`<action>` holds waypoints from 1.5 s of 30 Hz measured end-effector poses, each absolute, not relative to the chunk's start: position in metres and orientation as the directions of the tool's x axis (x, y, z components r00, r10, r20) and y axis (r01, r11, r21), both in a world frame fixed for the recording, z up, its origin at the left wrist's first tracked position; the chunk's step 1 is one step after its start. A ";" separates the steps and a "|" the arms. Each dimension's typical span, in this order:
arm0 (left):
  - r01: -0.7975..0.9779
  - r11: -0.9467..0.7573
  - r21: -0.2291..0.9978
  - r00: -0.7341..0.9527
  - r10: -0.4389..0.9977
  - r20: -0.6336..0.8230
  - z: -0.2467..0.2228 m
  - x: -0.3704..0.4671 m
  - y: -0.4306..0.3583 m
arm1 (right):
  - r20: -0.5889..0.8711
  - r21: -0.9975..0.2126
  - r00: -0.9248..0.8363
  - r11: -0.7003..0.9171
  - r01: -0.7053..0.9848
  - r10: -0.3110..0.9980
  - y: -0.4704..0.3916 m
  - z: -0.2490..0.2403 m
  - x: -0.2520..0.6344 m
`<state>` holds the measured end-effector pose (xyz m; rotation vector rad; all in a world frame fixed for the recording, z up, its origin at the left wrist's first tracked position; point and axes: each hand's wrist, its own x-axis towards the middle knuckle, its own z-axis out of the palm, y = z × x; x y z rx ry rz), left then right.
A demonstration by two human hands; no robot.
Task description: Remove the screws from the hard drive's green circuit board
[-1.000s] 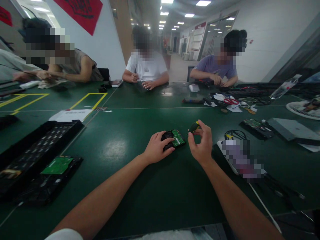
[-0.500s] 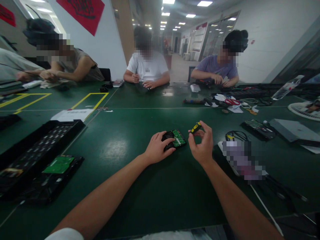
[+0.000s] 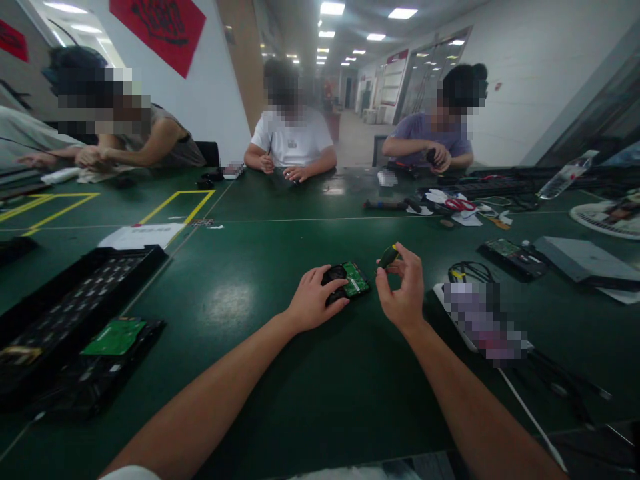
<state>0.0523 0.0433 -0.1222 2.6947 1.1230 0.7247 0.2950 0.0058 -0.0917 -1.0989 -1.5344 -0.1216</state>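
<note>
A hard drive (image 3: 356,281) with a green circuit board facing up lies flat on the dark green table. My left hand (image 3: 315,300) grips it from the left, fingers over its black part and thumb along the near edge. To its right, my right hand (image 3: 406,287) is closed on a small screwdriver (image 3: 388,257) with a dark and yellow handle. The handle is pinched between thumb and fingertips, just above the table. Its tip is too small to make out.
At left are a long black tray (image 3: 75,310) and another green-board drive (image 3: 113,337). To the right lie a white-edged device (image 3: 453,320) with cables, another drive (image 3: 513,259) and a grey box (image 3: 585,263). Several people sit across the table, beyond scattered tools (image 3: 387,203).
The screwdriver's handle has turned in my right fingers, with less yellow showing. My left hand stays on the hard drive. The whole view has shifted slightly.
</note>
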 end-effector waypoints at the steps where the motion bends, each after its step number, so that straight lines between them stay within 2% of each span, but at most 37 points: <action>1: 0.634 -0.713 0.300 0.606 0.699 0.380 -0.122 0.052 0.043 | 0.820 -0.483 0.133 0.547 0.684 0.557 0.006 -0.092 0.295; 7: 0.642 -0.708 0.295 0.601 0.704 0.380 -0.122 0.054 0.042 | 0.834 -0.456 0.160 0.497 0.738 0.528 0.008 -0.091 0.292; 16: 0.667 -0.689 0.282 0.585 0.719 0.375 -0.121 0.058 0.038 | 0.811 -0.486 0.130 0.534 0.692 0.570 0.007 -0.093 0.291; 22: 0.715 -0.650 0.256 0.551 0.750 0.366 -0.122 0.060 0.036 | 0.831 -0.475 0.179 0.504 0.721 0.527 0.008 -0.094 0.294; 27: 0.721 -0.652 0.235 0.559 0.747 0.360 -0.123 0.061 0.036 | 0.836 -0.442 0.126 0.517 0.734 0.535 0.008 -0.092 0.295; 45: 0.678 -0.680 0.278 0.599 0.731 0.327 -0.120 0.054 0.041 | 0.839 -0.438 0.116 0.536 0.721 0.531 0.007 -0.087 0.294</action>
